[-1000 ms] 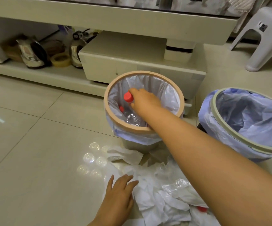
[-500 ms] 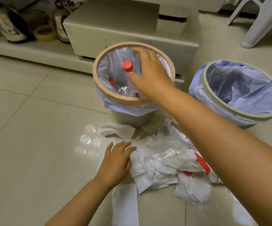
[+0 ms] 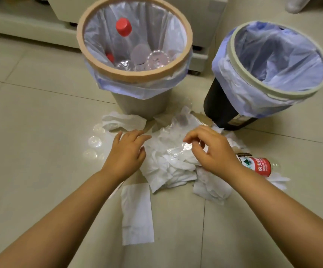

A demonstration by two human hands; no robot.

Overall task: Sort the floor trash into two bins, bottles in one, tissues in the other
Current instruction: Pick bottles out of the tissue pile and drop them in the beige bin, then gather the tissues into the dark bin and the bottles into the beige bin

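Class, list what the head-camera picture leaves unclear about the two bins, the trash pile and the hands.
1. Head view: red-labelled bottle; one end is hidden behind the right hand.
2. Head view: tan-rimmed bin; bottle count unclear, the near rim covers the lower ones.
3. Head view: green-rimmed bin; bottom hidden by folds of its liner.
4. Head view: right hand's grip unclear; its curled fingers hide it.

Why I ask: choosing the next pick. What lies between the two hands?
Head view: the tissue pile lies between the left hand and right hand, crumpled clear plastic on top.
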